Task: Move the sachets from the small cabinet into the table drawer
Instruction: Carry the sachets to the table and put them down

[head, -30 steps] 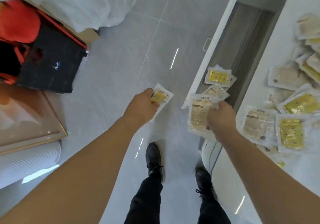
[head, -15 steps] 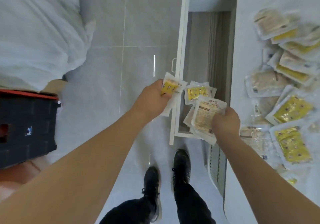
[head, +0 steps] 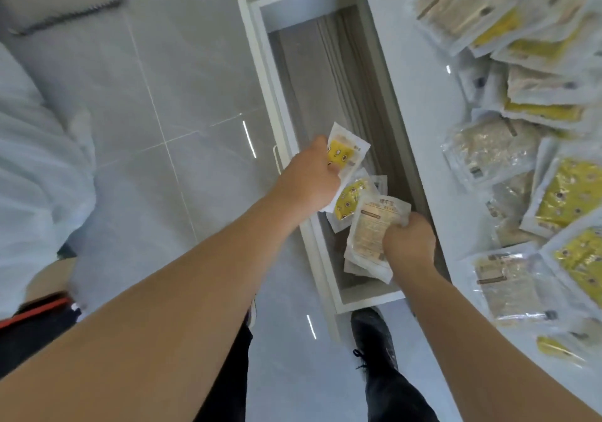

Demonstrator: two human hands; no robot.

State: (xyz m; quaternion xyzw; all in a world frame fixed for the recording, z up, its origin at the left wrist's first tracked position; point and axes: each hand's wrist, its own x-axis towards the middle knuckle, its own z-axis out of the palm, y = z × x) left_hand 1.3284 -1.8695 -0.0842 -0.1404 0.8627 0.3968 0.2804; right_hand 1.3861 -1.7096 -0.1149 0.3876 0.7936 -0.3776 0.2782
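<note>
My left hand (head: pixel 311 179) grips a yellow sachet (head: pixel 345 154) above the near part of the open white table drawer (head: pixel 283 122). My right hand (head: pixel 408 242) holds a beige sachet (head: pixel 371 229), with more sachets stacked under it, over the drawer's near end. Another yellow sachet (head: pixel 350 198) lies inside the drawer between my two hands. The drawer's far half shows its bare grey bottom. The small cabinet is not in view.
The white table top (head: pixel 423 102) on the right carries several yellow and beige sachets (head: pixel 534 89). Grey tiled floor (head: pixel 169 96) spreads left of the drawer. A white cloth bundle (head: pixel 35 167) and a black and red box (head: pixel 32 327) sit at the left. My black shoes stand below the drawer.
Both hands have carried their sachets from over the floor to above the open drawer. The view has swung right, so the drawer and table now fill more of it.
</note>
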